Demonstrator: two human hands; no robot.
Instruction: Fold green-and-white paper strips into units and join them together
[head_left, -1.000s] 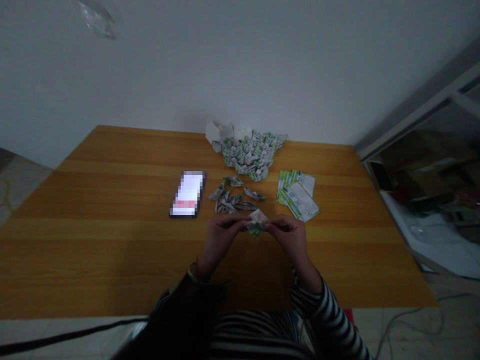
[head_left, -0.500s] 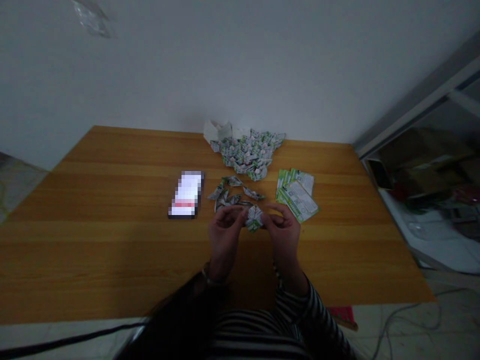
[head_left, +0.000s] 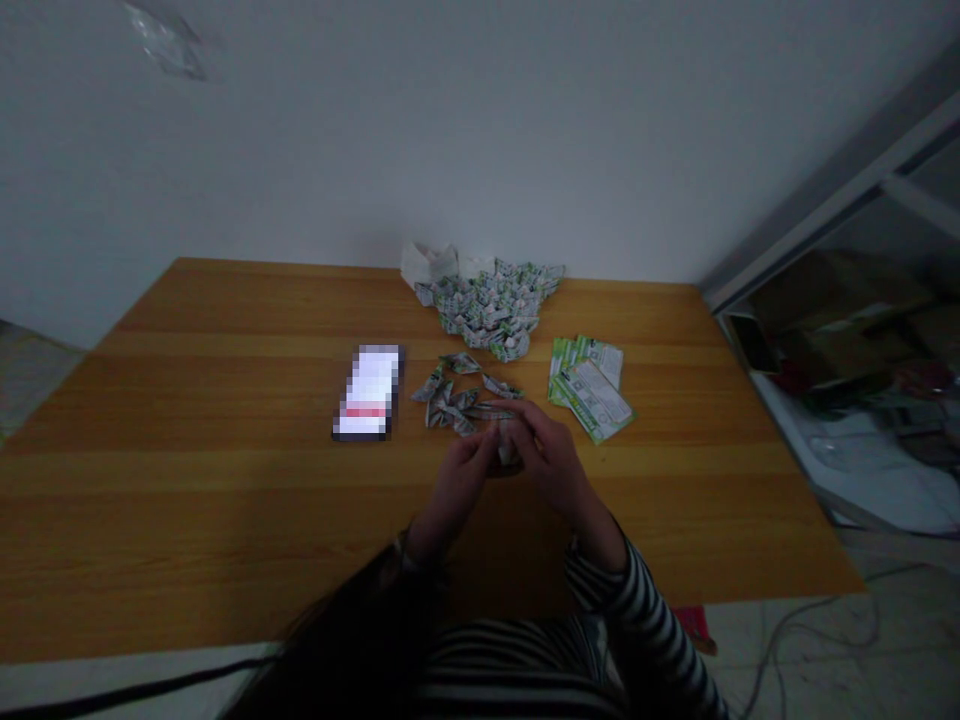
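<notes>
Head camera view, looking down on a wooden worktop pushed against a plain wall. Two bare hands meet near its front edge, in the middle. Between them is a small piece of paper, mostly hidden, so its exact folds cannot be made out. The left hand has its thumb and fingers closed together on the paper's left side. The right hand reaches across from the other side, its fingers nearly closed, curving over the top of the paper. Gripping from both sides probably keeps so small a piece steady while its creases are pressed.

Just beyond the hands lies a loose group of folded paper pieces, within easy reach. Behind them, near the wall, spreads a wide, bumpy cluster of folded paper, printed in white, grey and green, with plain white paper at its left end. It seems set back to leave working room in front. To the right, flat green-and-white cards overlap in a fan, which would make single ones easy to lift. To the left lies a phone, its lit screen blurred into coarse squares, angled as though for viewing.
</notes>
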